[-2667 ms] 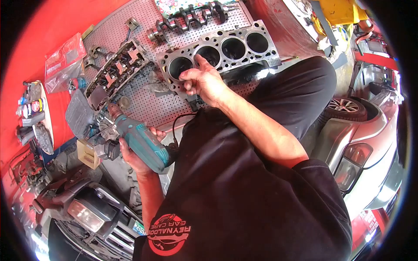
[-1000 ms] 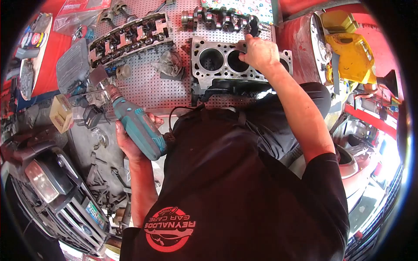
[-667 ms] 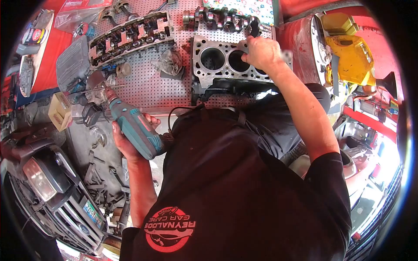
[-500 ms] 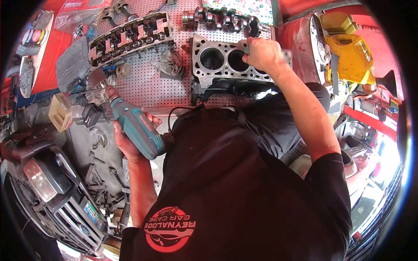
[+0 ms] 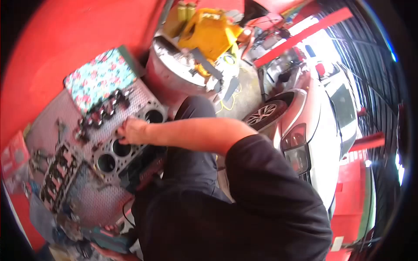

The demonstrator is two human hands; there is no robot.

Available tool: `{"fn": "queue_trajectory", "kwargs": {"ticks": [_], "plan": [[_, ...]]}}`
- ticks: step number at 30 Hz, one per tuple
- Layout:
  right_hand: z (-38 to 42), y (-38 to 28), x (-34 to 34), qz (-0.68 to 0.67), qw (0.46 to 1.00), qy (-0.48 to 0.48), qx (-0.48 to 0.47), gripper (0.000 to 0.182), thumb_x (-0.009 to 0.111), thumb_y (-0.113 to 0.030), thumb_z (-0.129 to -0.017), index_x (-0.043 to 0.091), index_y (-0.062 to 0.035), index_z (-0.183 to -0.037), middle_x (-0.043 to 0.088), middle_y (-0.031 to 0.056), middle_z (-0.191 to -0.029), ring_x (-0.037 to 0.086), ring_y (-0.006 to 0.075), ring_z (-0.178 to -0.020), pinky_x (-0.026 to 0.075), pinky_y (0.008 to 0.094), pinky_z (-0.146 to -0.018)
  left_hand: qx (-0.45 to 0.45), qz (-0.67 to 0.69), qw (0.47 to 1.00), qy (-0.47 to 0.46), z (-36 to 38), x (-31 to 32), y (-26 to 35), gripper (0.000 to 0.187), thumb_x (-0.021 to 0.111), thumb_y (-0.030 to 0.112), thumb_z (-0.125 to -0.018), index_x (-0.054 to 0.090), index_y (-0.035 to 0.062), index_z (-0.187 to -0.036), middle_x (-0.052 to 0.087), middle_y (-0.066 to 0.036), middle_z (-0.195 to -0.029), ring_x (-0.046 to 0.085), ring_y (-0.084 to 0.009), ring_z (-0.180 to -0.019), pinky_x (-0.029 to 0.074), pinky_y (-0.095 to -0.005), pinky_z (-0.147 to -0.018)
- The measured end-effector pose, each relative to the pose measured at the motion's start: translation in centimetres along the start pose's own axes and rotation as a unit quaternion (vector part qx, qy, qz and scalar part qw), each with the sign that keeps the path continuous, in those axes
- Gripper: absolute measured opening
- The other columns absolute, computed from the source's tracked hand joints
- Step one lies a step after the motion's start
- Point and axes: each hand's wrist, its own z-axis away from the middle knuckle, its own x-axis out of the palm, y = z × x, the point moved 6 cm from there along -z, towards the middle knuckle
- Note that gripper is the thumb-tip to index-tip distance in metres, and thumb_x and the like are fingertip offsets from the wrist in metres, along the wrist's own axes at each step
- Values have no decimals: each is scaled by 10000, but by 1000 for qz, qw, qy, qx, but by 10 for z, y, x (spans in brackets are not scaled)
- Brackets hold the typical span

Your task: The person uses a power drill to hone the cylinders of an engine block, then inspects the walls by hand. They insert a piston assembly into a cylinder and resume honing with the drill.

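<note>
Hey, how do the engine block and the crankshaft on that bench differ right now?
The engine block is a broad pale-grey slab with round bores showing; the crankshaft is a dark, narrow, lumpy bar. The right hand rests on the engine block, while the crankshaft lies untouched just beyond it, beside a floral cloth. The engine block sits nearer the person, the crankshaft nearer the red wall. Both lie on the perforated bench, roughly parallel.

A: What's on the bench (image 5: 43,124)?
B: A perforated metal top carrying the block (image 5: 126,143) at centre, the crankshaft (image 5: 102,111) at 12 o'clock of it, the head (image 5: 56,176) at 8 o'clock.
A: Anything else?
B: A floral cloth (image 5: 100,80) at the far edge.
</note>
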Motion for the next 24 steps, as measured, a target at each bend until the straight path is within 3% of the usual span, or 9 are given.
{"fn": "queue_trajectory", "kwargs": {"ticks": [3, 5, 8, 11, 12, 15, 18, 21, 24], "plan": [[0, 7, 7, -30, 999, 23, 5, 439, 504, -250, -995, 592, -535, -1317, 566, 43, -1268, 664, 296, -1041, 500, 454, -827, -1, -11, 1000, 25, -9, 10, -2, 792, 432, 699, -976, 517, 26, -1385, 632, -131, -1163, 575, -309, -1068, 427, -507, -1024], [11, 4, -1, -34, 999, 4, 26, 408, 493, -245, -998, 623, -471, -1311, 639, 37, -1176, 687, 268, -983, 507, 421, -780, 18, -38, 998, 55, -9, 22, -2, 784, 440, 694, -974, 523, 27, -1378, 635, -134, -1163, 582, -313, -1060, 435, -511, -1014], [-4, -20, 9, -87, 994, -53, 29, 320, 578, -236, -942, 728, -288, -1220, 730, 47, -1063, 717, 260, -989, 538, 417, -768, 40, -78, 992, 90, -7, 35, -1, 773, 452, 685, -970, 533, 28, -1369, 639, -138, -1164, 593, -320, -1048, 449, -517, -999], [24, -15, -43, -220, 965, -137, 40, 273, 669, -228, -845, 787, -124, -1067, 777, 80, -1026, 731, 257, -1044, 569, 418, -779, 59, -107, 986, 117, -7, 44, -1, 762, 464, 677, -966, 543, 29, -1359, 643, -143, -1165, 604, -326, -1035, 462, -522, -984], [20, -10, -42, -244, 960, -127, 54, 296, 710, -196, -758, 801, -77, -1014, 769, 136, -1123, 728, 296, -1097, 587, 437, -783, 61, -114, 984, 123, -7, 45, 0, 758, 469, 674, -965, 547, 29, -1356, 645, -144, -1165, 608, -328, -1031, 466, -524, -979], [-2, -10, -22, -311, 942, -122, 24, 229, 723, -221, -796, 779, -69, -958, 764, 110, -962, 741, 280, -928, 574, 431, -715, 74, -133, 979, 135, -7, 48, 2, 747, 481, 666, -961, 557, 30, -1346, 649, -149, -1166, 619, -335, -1019, 479, -530, -964], [-14, -42, -6, -591, 751, -292, 41, 195, 727, -254, -842, 707, -60, -835, 672, 63, -782, 652, 221, -690, 539, 401, -639, 81, -146, 976, 143, -6, 49, 3, 736, 493, 657, -957, 567, 31, -1336, 654, -153, -1167, 630, -341, -1007, 492, -535, -949], [-11, -56, -24, -811, 532, -225, 91, 225, 725, -262, -869, 632, -75, -785, 556, 14, -686, 495, 151, -546, 477, 347, -545, 85, -154, 973, 152, -5, 49, 4, 725, 505, 649, -953, 577, 32, -1327, 658, -158, -1168, 641, -348, -995, 506, -541, -934], [-36, -61, -17, -931, 305, -104, 170, 168, 679, -221, -883, 637, -63, -848, 604, 40, -689, 502, 135, -502, 439, 314, -470, 89, -162, 969, 162, -4, 48, 4, 713, 517, 641, -949, 587, 33, -1317, 663, -163, -1169, 652, -354, -982, 519, -546, -919]]}}
